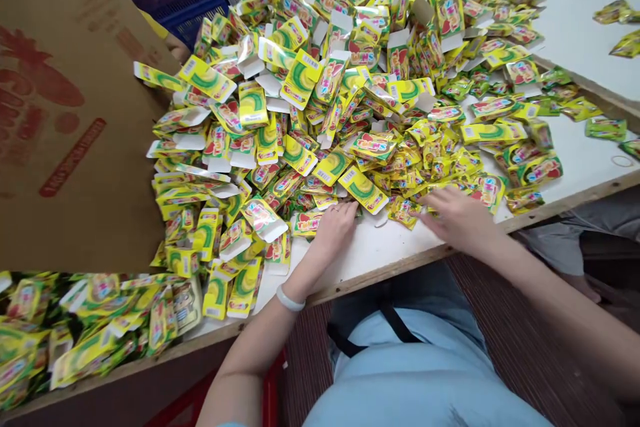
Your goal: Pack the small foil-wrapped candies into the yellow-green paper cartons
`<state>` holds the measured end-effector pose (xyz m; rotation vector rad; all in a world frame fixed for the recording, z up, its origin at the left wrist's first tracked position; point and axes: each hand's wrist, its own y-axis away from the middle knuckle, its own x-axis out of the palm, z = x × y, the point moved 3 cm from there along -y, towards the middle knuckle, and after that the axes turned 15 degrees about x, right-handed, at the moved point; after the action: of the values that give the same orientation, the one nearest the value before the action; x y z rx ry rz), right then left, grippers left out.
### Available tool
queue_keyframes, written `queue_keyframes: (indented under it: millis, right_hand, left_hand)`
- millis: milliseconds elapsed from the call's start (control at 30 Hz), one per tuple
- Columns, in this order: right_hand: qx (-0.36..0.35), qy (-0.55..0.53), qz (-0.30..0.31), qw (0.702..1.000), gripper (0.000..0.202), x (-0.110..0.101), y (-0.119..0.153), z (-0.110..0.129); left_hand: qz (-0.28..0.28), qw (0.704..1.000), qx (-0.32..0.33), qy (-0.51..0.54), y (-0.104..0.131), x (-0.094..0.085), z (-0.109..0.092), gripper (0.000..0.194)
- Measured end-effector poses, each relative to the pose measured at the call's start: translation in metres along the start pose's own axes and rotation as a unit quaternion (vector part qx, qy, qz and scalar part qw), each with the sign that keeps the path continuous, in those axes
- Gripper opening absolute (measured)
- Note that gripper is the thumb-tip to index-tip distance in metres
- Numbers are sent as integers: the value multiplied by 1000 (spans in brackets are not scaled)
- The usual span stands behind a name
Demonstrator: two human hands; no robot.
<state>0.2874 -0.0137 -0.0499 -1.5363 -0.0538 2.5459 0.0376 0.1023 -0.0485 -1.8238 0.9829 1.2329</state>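
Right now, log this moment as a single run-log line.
Left hand: beside printed box, grip unclear | right hand: by yellow packet, grip unclear | white table: heaped boxes and packets | cardboard carton: picture left

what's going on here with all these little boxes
Someone in a light blue top has both bare hands at the near edge of a big, jumbled heap of yellow-and-green cartons and small wrapped packets on a white table. Many cartons have open flaps. The left hand is beside a carton, the right hand among the packets; their grip is unclear. A large cardboard box is at the left.
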Motion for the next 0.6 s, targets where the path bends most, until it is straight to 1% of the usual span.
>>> queue_keyframes:
  millis: [33, 100, 133, 167, 200, 233, 300, 367, 400, 467, 533, 600]
  right_hand:
    - [-1, 49, -10, 999, 28, 11, -3, 17]
    - [-14, 132, -7, 991, 22, 26, -7, 43]
    - [-20, 159, -2, 987, 16, 30, -8, 50]
    - [-24, 173, 1, 985, 14, 30, -8, 54]
    - [-24, 177, -3, 984, 17, 28, -8, 55]
    - [-21, 174, -15, 984, 22, 25, -7, 54]
    - [-7, 150, -61, 987, 25, 19, -3, 51]
    - [15, 109, -115, 987, 25, 17, 4, 56]
    - [20, 87, -133, 987, 27, 20, 8, 62]
    - [4, 54, -142, 988, 32, 31, 15, 82]
    - [-33, 49, -129, 990, 35, 44, 19, 106]
    - [-66, 52, -122, 989, 38, 52, 22, 124]
  left_hand:
    - [6, 1000, -2, -3, 1, 4, 1, 30]
    - [-1, 1000, -9, 11, 8, 4, 5, 30]
    - [-21, 999, -22, 37, 13, 0, 7, 27]
    - [-53, 994, -44, 81, 18, -4, 8, 21]
    - [-97, 982, -72, 144, 24, -8, 8, 14]
    - [-147, 959, -103, 217, 28, -10, 5, 12]
    - [-240, 892, -153, 352, 32, -9, -6, 23]
    - [-301, 826, -183, 441, 30, -2, -22, 35]
    - [-319, 801, -193, 469, 27, 3, -31, 40]
    - [-336, 766, -214, 505, 23, 10, -47, 43]
    - [-340, 743, -240, 525, 22, 16, -58, 42]
    - [-338, 728, -264, 535, 25, 19, -62, 41]
